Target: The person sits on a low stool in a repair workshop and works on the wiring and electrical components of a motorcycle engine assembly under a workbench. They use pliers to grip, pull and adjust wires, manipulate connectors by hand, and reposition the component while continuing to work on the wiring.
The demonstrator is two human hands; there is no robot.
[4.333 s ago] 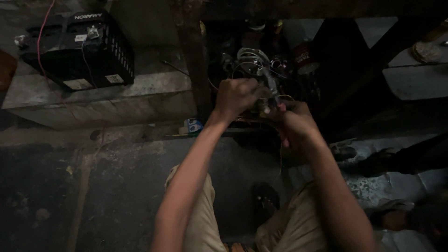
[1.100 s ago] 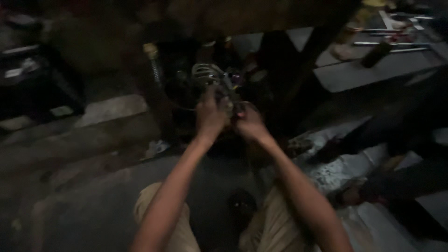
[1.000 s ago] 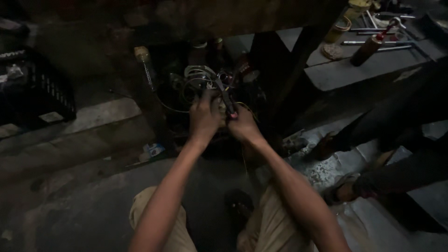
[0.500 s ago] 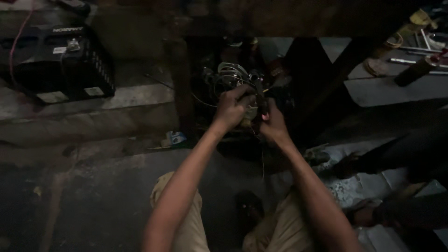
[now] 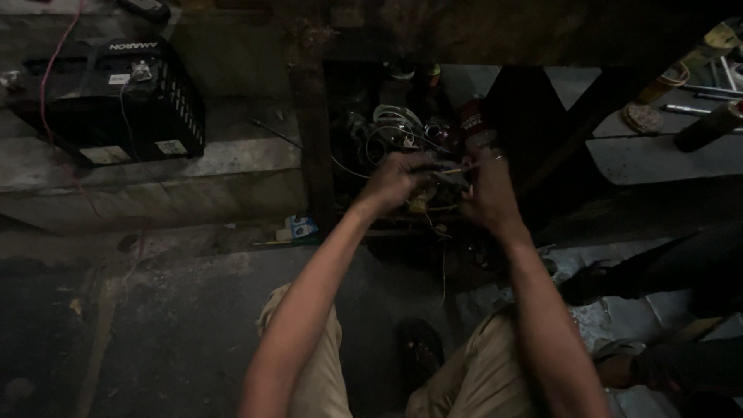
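Left hand: my left hand [image 5: 398, 179] is curled shut on the tangle of thin grey and pale wires [image 5: 402, 135], knuckles up, in the dark recess ahead of me.
Right hand: my right hand [image 5: 487, 193] is pinched on a thin pale wire end [image 5: 457, 169] that runs across to the left hand; the two hands sit close together, just apart.
Change: half a second ago both hands were bunched right against the bundle; now they have drawn slightly apart with that strand stretched between them.
Meaning: I judge I am teasing one lead out of the bundle.
Around: a black box-shaped battery with a red lead [image 5: 116, 97] sits well off to the left on the grey concrete ledge [image 5: 232, 155].
In the way: a dark upright post [image 5: 313, 124] stands just left of the recess, and the gloom hides what the wires join.
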